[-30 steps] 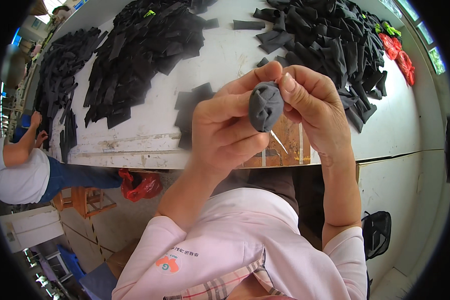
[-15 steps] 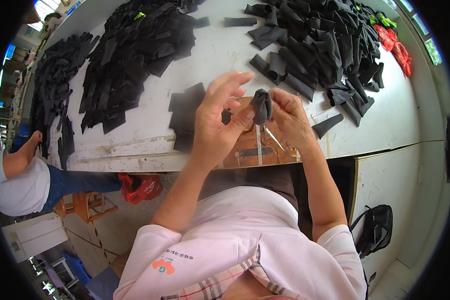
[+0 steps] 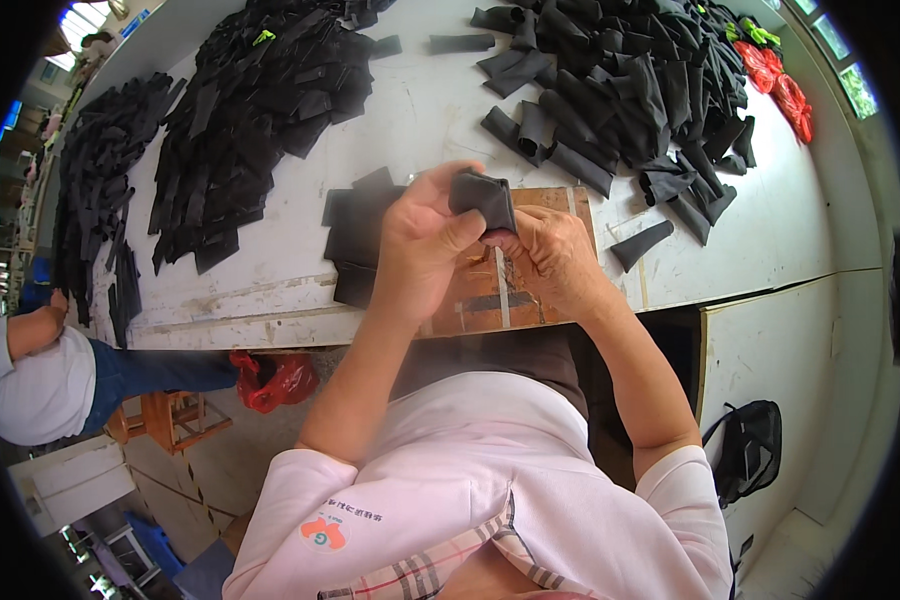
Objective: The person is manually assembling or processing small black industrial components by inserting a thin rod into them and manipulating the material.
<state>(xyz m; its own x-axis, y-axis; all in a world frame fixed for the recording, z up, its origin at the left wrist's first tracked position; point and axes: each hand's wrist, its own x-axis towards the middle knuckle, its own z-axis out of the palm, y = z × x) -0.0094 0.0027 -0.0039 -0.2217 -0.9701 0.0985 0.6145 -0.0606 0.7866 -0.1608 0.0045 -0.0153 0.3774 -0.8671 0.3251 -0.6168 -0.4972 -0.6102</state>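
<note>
Head view: left hand and right hand both pinch one dark fabric piece, held above the brown board at the white table edge. Best to keep thumbs near the fold so it stays even.

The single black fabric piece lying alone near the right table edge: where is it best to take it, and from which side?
Take the lone black fabric piece at its narrow lower-left end, probably coming from the person's side with the right hand. It lies flat on the white table, slanted, apart from the big black pile, so nothing crowds that end. A pinch grip from above should lift it.
</note>
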